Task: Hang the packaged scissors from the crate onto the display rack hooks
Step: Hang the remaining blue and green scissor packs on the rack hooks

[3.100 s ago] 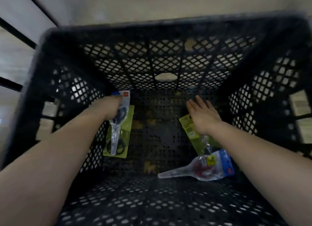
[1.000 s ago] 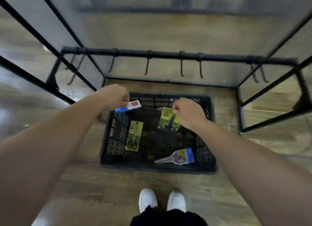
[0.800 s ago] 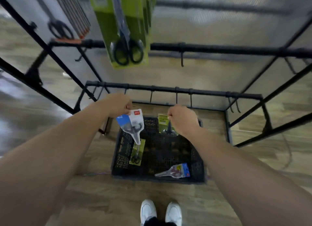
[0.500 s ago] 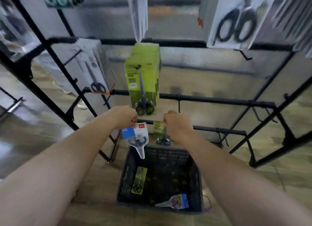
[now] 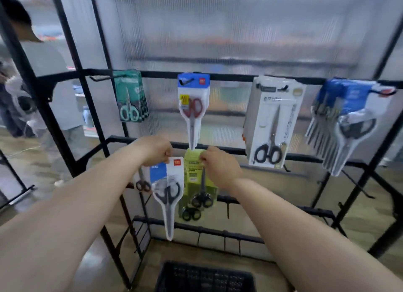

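Two packs pinched by fingers: left hand (image 5: pixel 156 151) holds blue-carded scissors (image 5: pixel 166 189), right hand (image 5: pixel 220 166) green-carded scissors (image 5: pixel 199 182); either hang-hole may miss its hook.

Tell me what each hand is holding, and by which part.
Left hand: blue-and-white carded scissors pack, pinched at its top edge. Right hand: yellow-green carded scissors pack, at its top.

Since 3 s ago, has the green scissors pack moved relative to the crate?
Yes. The green scissors pack is up out of the crate, pinched by the right hand at the rack.
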A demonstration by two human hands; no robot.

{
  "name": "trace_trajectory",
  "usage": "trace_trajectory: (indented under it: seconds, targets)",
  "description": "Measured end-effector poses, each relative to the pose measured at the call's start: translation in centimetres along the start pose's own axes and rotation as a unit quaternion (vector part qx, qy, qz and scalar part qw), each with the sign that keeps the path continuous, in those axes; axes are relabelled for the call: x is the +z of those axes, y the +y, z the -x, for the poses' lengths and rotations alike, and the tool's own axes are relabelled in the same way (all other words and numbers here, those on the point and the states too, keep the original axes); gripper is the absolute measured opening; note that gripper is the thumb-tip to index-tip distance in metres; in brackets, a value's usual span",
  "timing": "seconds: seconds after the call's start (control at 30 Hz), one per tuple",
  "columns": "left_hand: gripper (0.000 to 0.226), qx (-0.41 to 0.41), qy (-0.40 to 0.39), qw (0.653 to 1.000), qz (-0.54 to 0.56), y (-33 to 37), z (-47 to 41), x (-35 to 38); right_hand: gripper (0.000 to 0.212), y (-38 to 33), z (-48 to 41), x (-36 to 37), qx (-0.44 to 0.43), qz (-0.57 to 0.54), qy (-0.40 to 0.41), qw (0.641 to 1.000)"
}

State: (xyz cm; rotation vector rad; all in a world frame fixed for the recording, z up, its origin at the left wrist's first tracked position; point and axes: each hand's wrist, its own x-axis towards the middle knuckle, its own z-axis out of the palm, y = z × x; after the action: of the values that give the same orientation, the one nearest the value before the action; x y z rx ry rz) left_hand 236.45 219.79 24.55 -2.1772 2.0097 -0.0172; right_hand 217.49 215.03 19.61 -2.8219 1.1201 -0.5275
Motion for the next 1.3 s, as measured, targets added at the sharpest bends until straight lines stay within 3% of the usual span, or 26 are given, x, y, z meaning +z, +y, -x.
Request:
trace_trajectory:
  seconds: [0.17,0.43,0.67,0.87,1.1,1.3]
  targets:
    - [0.021,0.007,0.04,0.999,-0.009,-0.8,0.3,-3.9,0.028,-0.4,-1.8,-3.1,0.004,-0.012,0.016,1.0]
    - [0.015,0.011,0.084,0.996,-0.021,-2.3,0.0,-6.8,0.02,1.2,-2.4,-2.3,0.037,-0.033,-0.034,0.998]
    - [0.009,0.009,0.025,1.0,-0.012,-3.8,-0.1,-5.0,0.016,0.3,-1.3,6.5,0.098,-0.073,-0.067,0.99]
    - [0.013,0.015,0.01,1.0,-0.025,-4.7,-0.4,-2.9,0.018,-0.6,-3.5,8.2,0.103,-0.086,0.003,0.991]
    - [0.018,0.024,0.004,0.999,-0.043,-6.3,-1.0,-2.1,0.023,-0.8,-5.3,10.3,0.103,-0.071,0.004,0.992]
    - [0.019,0.033,-0.008,0.999,-0.028,-7.1,-1.5,-0.9,0.034,0.0,-4.3,12.3,0.105,-0.151,-0.011,0.983]
